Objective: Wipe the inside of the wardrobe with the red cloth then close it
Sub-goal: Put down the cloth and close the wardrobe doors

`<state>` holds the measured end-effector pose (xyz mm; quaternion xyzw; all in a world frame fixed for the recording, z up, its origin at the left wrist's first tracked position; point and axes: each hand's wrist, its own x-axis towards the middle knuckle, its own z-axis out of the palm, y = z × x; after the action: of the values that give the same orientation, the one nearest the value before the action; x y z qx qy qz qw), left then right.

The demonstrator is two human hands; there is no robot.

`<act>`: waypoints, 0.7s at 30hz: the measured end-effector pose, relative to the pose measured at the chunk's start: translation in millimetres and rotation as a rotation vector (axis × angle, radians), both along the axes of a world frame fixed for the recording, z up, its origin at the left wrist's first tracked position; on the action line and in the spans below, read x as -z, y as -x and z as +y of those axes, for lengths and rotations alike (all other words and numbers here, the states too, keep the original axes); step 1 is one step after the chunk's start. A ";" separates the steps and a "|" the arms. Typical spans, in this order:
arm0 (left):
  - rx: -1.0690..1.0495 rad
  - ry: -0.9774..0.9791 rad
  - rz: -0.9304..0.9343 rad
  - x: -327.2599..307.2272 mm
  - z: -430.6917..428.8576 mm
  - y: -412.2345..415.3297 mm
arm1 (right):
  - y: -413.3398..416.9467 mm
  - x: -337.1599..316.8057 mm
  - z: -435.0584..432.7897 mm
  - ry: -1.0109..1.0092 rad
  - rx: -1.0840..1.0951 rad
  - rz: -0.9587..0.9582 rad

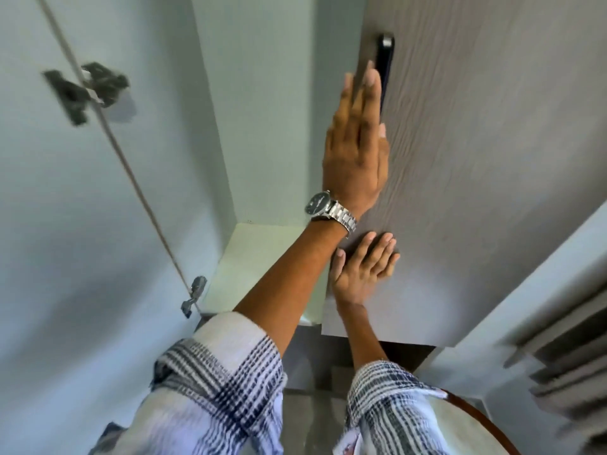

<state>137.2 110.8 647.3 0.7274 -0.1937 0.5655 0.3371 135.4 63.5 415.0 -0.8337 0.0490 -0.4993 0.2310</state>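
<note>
The wardrobe's grey wood-grain right door (476, 165) fills the upper right, with a dark vertical handle (385, 70) near its left edge. My left hand (356, 149), with a metal watch on the wrist, lies flat against this door beside the handle, fingers straight. Lower down, my right hand (364, 267) also presses flat on the same door, fingers spread. Neither hand holds anything. The pale blue wardrobe interior (272, 126) with its light shelf floor (262, 267) shows between the doors. The red cloth is not in sight.
The left door (65, 224) stands open, its pale inner face showing with two metal hinges (88, 90). A round table edge with a brown rim (473, 418) sits at the lower right. Grey slatted panels (571, 353) lie at the right edge.
</note>
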 end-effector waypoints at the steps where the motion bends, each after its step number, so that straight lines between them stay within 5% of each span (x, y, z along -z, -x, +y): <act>1: -0.022 -0.053 0.084 -3.1 6.6 18.6 | 12.0 -6.3 3.1 -0.030 -0.011 0.062; 3: -0.054 -0.129 0.171 -8.7 27.2 56.9 | 36.1 -14.2 11.6 -0.101 -0.040 0.199; 6: -0.178 -0.060 0.051 -18.4 78.9 128.0 | 89.1 -25.7 47.6 -0.232 -0.209 0.406; 13: -0.692 0.111 -0.308 -49.0 225.3 296.4 | 254.8 -34.6 206.6 -0.170 -0.882 0.241; 17: -1.092 0.249 -0.195 -64.6 304.3 350.6 | 327.9 -52.9 296.1 -0.120 -1.125 0.224; 21: -0.892 0.373 0.111 -56.2 334.7 365.7 | 348.1 -53.1 341.9 -0.026 -1.099 0.295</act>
<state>-228.5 445.5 703.5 0.6956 0.2597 0.6404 0.1964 -212.7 405.4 468.1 -0.7947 -0.3541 -0.1836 0.4576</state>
